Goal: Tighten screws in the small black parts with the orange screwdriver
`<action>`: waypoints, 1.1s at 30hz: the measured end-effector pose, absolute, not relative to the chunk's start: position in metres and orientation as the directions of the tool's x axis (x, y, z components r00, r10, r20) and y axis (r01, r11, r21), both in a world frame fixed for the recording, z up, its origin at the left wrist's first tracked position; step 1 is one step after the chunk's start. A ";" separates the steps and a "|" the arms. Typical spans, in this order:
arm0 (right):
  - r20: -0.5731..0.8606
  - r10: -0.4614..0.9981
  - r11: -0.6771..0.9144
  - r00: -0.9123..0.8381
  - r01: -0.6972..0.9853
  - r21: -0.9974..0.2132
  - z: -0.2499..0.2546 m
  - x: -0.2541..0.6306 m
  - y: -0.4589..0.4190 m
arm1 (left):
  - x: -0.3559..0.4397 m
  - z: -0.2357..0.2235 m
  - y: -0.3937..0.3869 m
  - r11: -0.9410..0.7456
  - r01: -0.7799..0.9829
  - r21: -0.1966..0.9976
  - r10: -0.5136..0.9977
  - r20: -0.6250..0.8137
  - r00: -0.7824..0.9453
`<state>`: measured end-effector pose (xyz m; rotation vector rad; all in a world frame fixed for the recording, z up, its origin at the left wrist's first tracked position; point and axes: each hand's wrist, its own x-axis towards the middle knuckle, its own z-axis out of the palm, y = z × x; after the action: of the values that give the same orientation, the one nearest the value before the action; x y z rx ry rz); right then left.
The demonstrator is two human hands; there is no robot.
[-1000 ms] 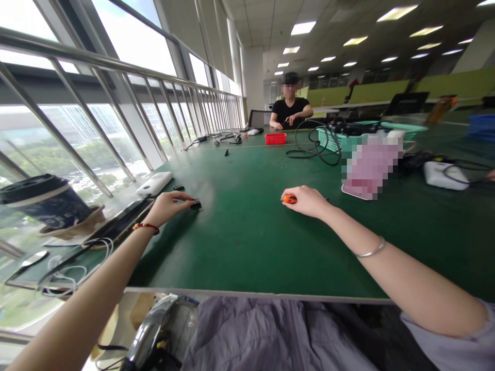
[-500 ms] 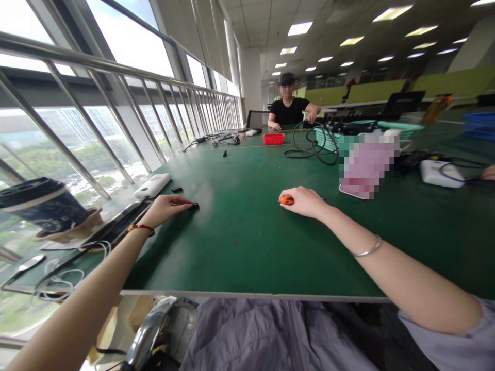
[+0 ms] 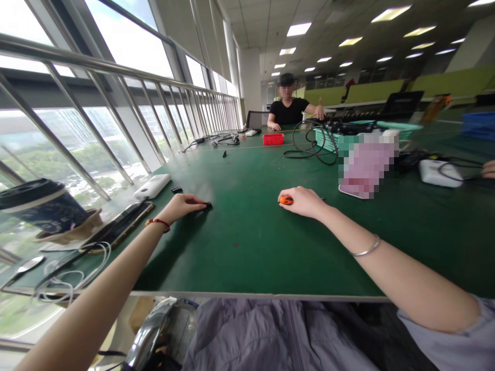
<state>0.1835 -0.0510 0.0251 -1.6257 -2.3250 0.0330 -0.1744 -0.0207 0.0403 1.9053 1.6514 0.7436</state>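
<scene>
My left hand (image 3: 183, 206) pinches a small black part (image 3: 209, 204) between thumb and fingertips, low over the green table (image 3: 240, 268). Its exact kind is too small to tell. A similar small black piece (image 3: 177, 190) lies just behind that hand. Across from it, my right hand (image 3: 303, 201) is closed around a screwdriver (image 3: 286, 200) with an orange and black handle. The handle end sticks out at the left of the fist, and a thin dark tip shows on the far side; the rest is hidden by the hand.
On the left stand a paper cup (image 3: 42, 206), a dark phone (image 3: 119, 226), white cables (image 3: 73, 278) and a white power bank (image 3: 152, 186). Farther back are a red box (image 3: 273, 139), a green basket (image 3: 325, 140), a pink phone (image 3: 365, 170) and a seated person (image 3: 288, 111).
My left hand has moved right with the small black part in its fingers. My right hand keeps its grip on the screwdriver. The person opposite has stretched an arm toward the basket.
</scene>
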 end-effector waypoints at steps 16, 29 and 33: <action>0.257 0.915 0.370 -0.310 0.898 -0.237 0.029 0.187 -0.049 | 0.004 0.009 -0.014 -0.462 0.341 0.819 0.764 0.172 0.621; 0.225 0.901 0.424 -0.371 0.861 -0.280 0.030 0.190 -0.050 | 0.000 0.005 -0.019 -0.570 0.394 0.721 0.758 0.274 0.592; 0.261 0.891 0.438 -0.373 0.856 -0.275 0.030 0.190 -0.051 | 0.000 0.005 -0.020 -0.564 0.398 0.723 0.769 0.284 0.573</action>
<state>0.1897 -0.0511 0.0303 -1.4856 -2.3281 0.1307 -0.0001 -0.0203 0.0050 2.1992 0.9276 0.7954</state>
